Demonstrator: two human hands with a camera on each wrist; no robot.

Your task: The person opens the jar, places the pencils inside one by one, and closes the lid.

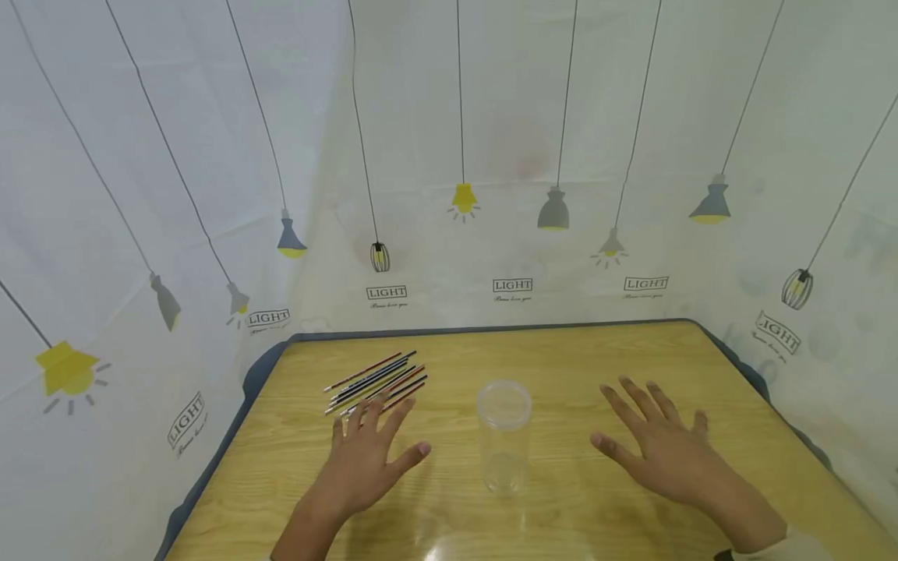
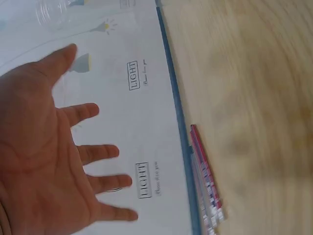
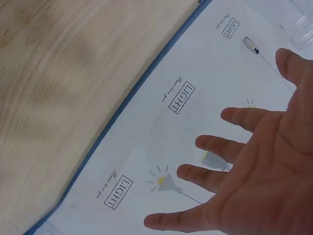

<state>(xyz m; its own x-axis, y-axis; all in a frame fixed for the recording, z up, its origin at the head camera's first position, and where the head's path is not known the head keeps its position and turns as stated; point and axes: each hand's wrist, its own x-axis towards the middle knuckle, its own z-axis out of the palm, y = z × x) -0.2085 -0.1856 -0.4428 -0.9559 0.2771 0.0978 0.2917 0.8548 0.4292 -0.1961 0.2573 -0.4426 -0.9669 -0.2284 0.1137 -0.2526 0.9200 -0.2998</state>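
Note:
A clear plastic jar (image 1: 505,444) stands upright on the wooden table, between the two hands. To its left lies a loose bunch of several pencils (image 1: 375,382), dark, red and yellowish, all slanting the same way. My left hand (image 1: 365,467) is spread palm down, its fingertips overlapping the near ends of the pencils in the head view. On the other side of the jar my right hand (image 1: 666,452) has its fingers spread wide and holds nothing. Both wrist views show bare palms, and the pencils (image 2: 208,181) appear beyond the left fingers.
The wooden table (image 1: 561,351) has a dark blue edge. White cloth walls (image 1: 435,101) printed with hanging lamps and the word LIGHT enclose it at the back and both sides.

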